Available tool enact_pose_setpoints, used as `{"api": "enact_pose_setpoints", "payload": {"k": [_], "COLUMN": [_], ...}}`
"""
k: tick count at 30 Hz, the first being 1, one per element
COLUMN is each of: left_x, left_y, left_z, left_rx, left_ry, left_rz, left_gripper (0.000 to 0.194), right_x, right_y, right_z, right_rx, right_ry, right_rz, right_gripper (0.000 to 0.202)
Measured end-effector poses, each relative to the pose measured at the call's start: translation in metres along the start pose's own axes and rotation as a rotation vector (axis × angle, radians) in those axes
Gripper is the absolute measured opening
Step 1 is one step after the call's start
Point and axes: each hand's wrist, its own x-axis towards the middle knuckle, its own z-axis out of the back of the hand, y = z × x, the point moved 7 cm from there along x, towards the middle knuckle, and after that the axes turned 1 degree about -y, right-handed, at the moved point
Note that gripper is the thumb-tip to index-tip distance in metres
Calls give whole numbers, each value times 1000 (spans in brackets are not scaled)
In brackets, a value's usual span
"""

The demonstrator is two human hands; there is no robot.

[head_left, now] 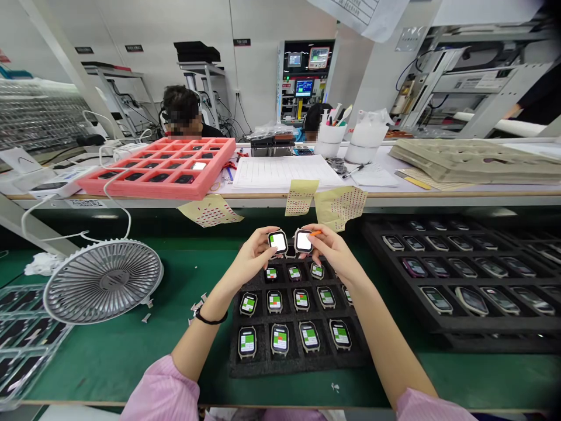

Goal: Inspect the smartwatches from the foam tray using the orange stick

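Held up over the far part of a black foam tray [258, 369] are two smartwatch bodies without straps. My left hand [253, 257] is closed round the left watch [277, 242], whose screen is white with a green patch. My right hand [331, 248] grips the right watch [303, 240], its screen mostly white. An orange-tipped thing [315, 233] also sits at the right fingers, lying against that watch's edge. Below, the tray's pockets hold several watches with lit green, white and red screens, such as a front-row watch [279, 339].
On the left stands a round fan [105, 280]. Clear plastic trays [33, 345] lie beyond it. More black trays of watches [438, 275] are stacked on the right. A shelf above bears a pink foam tray [205, 181] and papers [284, 172]. People [182, 111] sit behind it.
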Motion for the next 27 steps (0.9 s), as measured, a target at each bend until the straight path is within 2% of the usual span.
{"api": "enact_pose_setpoints", "payload": {"k": [4,8,13,18,23,27], "left_x": [-1,-1,-1,1,1,-1], "left_y": [0,-1,-1,3,5,0], "left_z": [0,2,6,8,5,2], "left_rx": [18,17,-4,-21,6,14], "left_ry": [9,-35,-107,-131,-93,-31], "left_rz": [-8,11,51,58,76,59], "left_gripper": [47,42,33,36,36,34], "right_x": [-1,-2,-2,-2,-2,-2], "right_y": [0,-1,0,2,-1,-1], "right_z": [-2,-3,-2,0,3,2], "right_rx": [-2,23,8,11,-25,-42], "right_ry": [48,70,8,-64,-104,-35], "right_rz": [-11,-8,0,17,-28,-38], "right_gripper": [41,46,36,29,32,34]}}
